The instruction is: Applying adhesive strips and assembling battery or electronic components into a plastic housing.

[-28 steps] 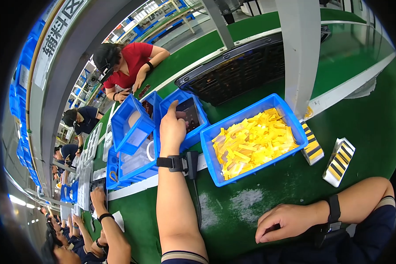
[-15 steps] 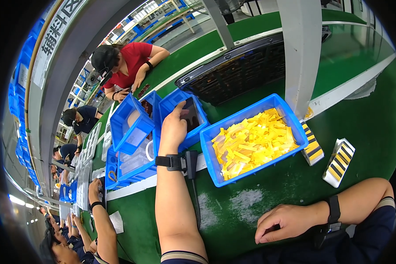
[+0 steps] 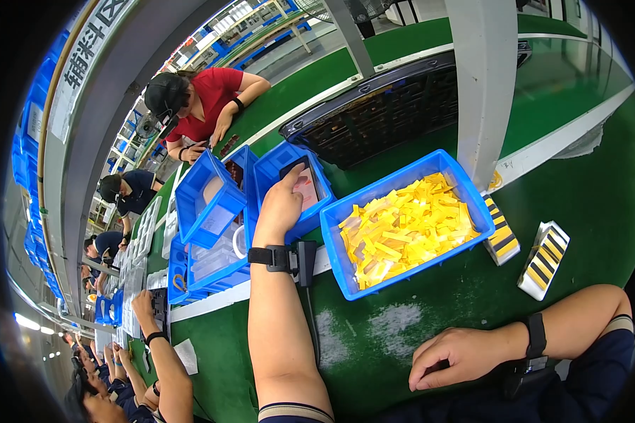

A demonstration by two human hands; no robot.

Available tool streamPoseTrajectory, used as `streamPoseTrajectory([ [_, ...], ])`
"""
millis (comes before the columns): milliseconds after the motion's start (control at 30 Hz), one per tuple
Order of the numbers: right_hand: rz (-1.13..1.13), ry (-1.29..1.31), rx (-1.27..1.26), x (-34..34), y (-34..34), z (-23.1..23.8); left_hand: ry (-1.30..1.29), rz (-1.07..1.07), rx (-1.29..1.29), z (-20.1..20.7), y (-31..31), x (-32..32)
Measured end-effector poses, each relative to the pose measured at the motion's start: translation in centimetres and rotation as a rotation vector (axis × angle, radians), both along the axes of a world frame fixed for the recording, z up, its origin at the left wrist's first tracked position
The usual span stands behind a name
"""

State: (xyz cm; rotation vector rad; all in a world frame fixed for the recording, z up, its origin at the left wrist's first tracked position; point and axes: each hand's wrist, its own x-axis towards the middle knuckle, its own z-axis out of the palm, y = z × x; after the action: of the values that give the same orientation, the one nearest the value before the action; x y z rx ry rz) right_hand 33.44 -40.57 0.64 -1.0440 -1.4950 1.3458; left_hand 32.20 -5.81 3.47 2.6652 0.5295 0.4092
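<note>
My left hand (image 3: 281,206) reaches forward with its index finger stretched out onto a smartphone (image 3: 306,192), holding nothing. The phone's screen is lit pinkish white, and it lies inside a blue bin (image 3: 316,224); part of it is hidden behind my fingers. My right hand (image 3: 453,358) rests on the green tabletop, loosely curled with nothing visible in it. Between and beyond my hands stands a blue bin (image 3: 340,273) full of loose yellow strips (image 3: 402,229).
Two banded stacks of striped cards (image 3: 501,236) (image 3: 543,261) lie right of the strips. More blue bins (image 3: 212,201) are piled at left. A grey post (image 3: 481,92) and a black crate (image 3: 374,109) stand behind. Co-workers sit at far left, one in red (image 3: 215,99).
The phone's screen has gone from dark to lit, and my left index finger has shifted slightly over it. My right hand stays put. A co-worker's hand at left has moved slightly.
</note>
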Motion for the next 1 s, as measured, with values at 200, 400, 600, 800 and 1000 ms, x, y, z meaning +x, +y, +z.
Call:
streamPoseTrajectory([
  [200, -0.014, 0.012, 0.017, -0.06, -0.03, -0.21, 0.009, 0.006, -0.011, 0.34, -0.40, 0.01],
  [400, 0.005, 0.011, 0.010, -0.05, 0.03, -0.12, 0.014, 0.004, -0.013, 0.15, -0.11, -0.06],
  [600, -0.010, 0.012, 0.025, -0.03, -0.01, -0.16, 0.031, -0.001, -0.074, 0.17, -0.18, 0.15],
  [800, -0.011, 0.015, 0.020, -0.02, 0.05, -0.19, -0.041, 0.035, 0.028, 0.31, -0.64, 0.02],
  [1000, -0.006, 0.025, 0.019, -0.07, 0.07, -0.22, -0.112, 0.063, 0.076, 0.09, -0.40, -0.22],
])
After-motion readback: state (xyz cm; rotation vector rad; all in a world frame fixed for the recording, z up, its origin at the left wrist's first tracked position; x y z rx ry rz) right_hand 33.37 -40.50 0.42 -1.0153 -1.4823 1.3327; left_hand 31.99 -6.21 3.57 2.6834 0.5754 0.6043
